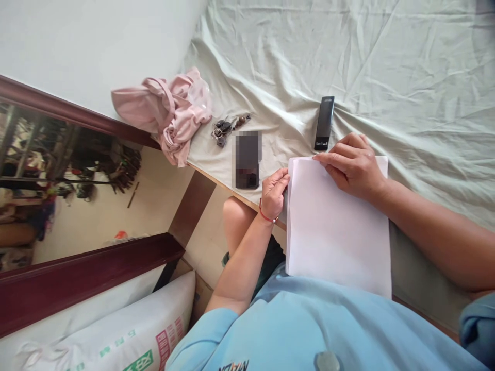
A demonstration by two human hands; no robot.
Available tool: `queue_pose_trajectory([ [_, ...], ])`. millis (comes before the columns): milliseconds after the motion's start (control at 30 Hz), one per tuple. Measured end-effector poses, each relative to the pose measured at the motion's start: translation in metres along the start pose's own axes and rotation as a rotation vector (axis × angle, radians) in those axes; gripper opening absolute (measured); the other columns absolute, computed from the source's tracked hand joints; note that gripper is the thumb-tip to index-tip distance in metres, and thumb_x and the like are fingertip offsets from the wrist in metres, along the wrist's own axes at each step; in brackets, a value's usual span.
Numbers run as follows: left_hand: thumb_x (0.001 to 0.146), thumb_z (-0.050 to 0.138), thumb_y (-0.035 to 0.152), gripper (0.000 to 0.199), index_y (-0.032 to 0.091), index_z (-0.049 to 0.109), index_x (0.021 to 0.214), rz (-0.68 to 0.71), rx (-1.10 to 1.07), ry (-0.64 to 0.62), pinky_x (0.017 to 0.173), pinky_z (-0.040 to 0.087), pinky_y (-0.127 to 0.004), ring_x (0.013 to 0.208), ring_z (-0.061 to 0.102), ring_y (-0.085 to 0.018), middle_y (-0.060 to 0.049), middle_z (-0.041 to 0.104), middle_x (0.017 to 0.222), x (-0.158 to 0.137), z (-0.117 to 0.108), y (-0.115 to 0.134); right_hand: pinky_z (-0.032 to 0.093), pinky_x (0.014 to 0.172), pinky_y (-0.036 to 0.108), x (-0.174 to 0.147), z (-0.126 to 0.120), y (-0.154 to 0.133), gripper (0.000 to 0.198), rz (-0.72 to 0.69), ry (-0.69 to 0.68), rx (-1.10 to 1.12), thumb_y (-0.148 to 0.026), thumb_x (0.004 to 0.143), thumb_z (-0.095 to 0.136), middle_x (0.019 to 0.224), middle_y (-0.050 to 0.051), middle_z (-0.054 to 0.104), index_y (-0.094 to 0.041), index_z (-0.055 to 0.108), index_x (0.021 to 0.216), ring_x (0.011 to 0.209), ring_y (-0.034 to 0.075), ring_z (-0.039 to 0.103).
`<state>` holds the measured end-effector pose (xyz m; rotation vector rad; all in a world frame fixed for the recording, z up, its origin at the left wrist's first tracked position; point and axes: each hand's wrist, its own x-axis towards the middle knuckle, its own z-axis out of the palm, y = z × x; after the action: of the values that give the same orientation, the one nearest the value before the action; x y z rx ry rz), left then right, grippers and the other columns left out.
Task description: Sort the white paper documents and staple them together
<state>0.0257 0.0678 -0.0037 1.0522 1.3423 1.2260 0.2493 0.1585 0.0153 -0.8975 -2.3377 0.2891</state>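
Observation:
A stack of white paper (336,226) lies at the table's near edge, its lower end against the blue shirt. My left hand (274,193), with a red string on the wrist, is closed on the stack's left edge near the upper corner, thumb and fingers pinched together. Across the top edge lies my right hand (353,165), its fingers bent and drawn together, the fingertips on the paper near the upper left. How many sheets it grips, I cannot make out. Just beyond the paper is a black slider-style phone (324,123).
A pale green cloth (386,62) with wrinkles covers the table. Left of the paper lie a partly blurred dark phone (251,159), a bunch of keys (222,130) and crumpled pink fabric (170,111). Below left are a dark-red-framed mirror (96,263) and a printed white sack (127,330).

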Motion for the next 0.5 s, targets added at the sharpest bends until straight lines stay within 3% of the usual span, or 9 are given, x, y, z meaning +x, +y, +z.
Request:
queue_pose_trajectory([
  [233, 0.094, 0.065, 0.058, 0.038, 0.022, 0.077, 0.096, 0.060, 0.078, -0.010, 0.070, 0.047, -0.028, 0.074, 0.058, -0.016, -0.002, 0.068, 0.080, -0.002, 0.001, 0.004, 0.041, 0.091, 0.044, 0.000, 0.001, -0.002, 0.034, 0.028, 0.017, -0.049, -0.036, 0.108, 0.046, 0.093, 0.008, 0.070, -0.028, 0.076, 0.120, 0.099, 0.025, 0.058],
  [400, 0.096, 0.065, 0.056, 0.036, 0.022, 0.076, 0.091, 0.097, 0.110, -0.003, 0.066, 0.041, -0.026, 0.067, 0.049, -0.013, 0.001, 0.060, 0.074, -0.003, 0.003, 0.009, 0.041, 0.093, 0.047, -0.001, 0.004, -0.004, 0.029, 0.051, 0.072, -0.063, -0.039, 0.106, 0.052, 0.108, 0.009, 0.071, -0.027, 0.078, 0.113, 0.109, 0.028, 0.056],
  [500, 0.095, 0.066, 0.059, 0.039, 0.021, 0.075, 0.088, 0.091, 0.137, 0.017, 0.063, 0.039, -0.026, 0.065, 0.044, -0.013, 0.001, 0.055, 0.070, -0.003, 0.005, 0.011, 0.041, 0.093, 0.048, 0.000, 0.004, -0.004, 0.028, 0.045, 0.070, -0.046, -0.036, 0.105, 0.052, 0.107, 0.009, 0.071, -0.027, 0.078, 0.108, 0.109, 0.028, 0.056],
])
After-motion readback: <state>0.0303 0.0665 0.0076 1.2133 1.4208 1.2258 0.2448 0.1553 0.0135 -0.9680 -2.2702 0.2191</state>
